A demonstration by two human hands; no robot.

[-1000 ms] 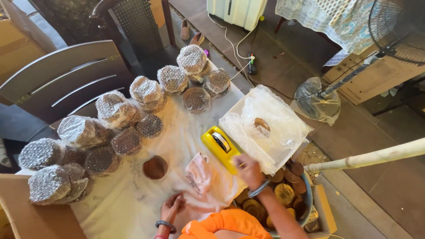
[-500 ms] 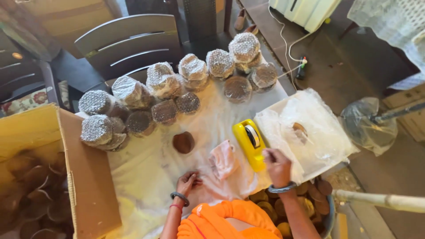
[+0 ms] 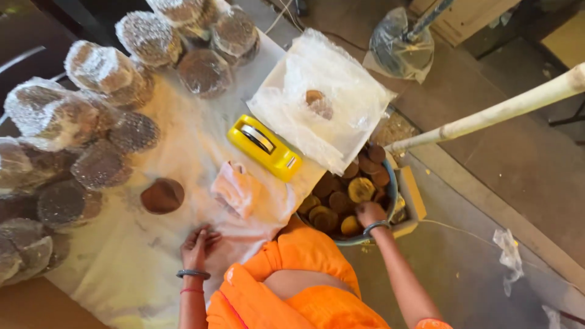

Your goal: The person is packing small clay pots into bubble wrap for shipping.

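My left hand (image 3: pixel 198 242) rests on the white table cloth (image 3: pixel 146 256) with its fingers spread and nothing in it, just below a crumpled pink plastic bag (image 3: pixel 239 192). A single brown disc (image 3: pixel 162 195) lies on the cloth to its upper left. Off the table's right edge, my right hand (image 3: pixel 370 214) reaches down into a round basin (image 3: pixel 393 183) full of brown and yellowish discs (image 3: pixel 359 189). Its fingers curl among them, and whether they hold one is hidden. A yellow tape dispenser (image 3: pixel 264 147) lies between the two hands.
Several plastic-wrapped stacks of brown discs (image 3: pixel 97 67) crowd the table's left and far side. A pile of clear plastic bags (image 3: pixel 323 97) with one disc on it lies at the far right corner. A pale pole (image 3: pixel 499 109) slants across the floor side.
My right hand has left the table beside the yellow dispenser and gone down into the basin of discs. My left hand stays on the cloth. The view has swung right.
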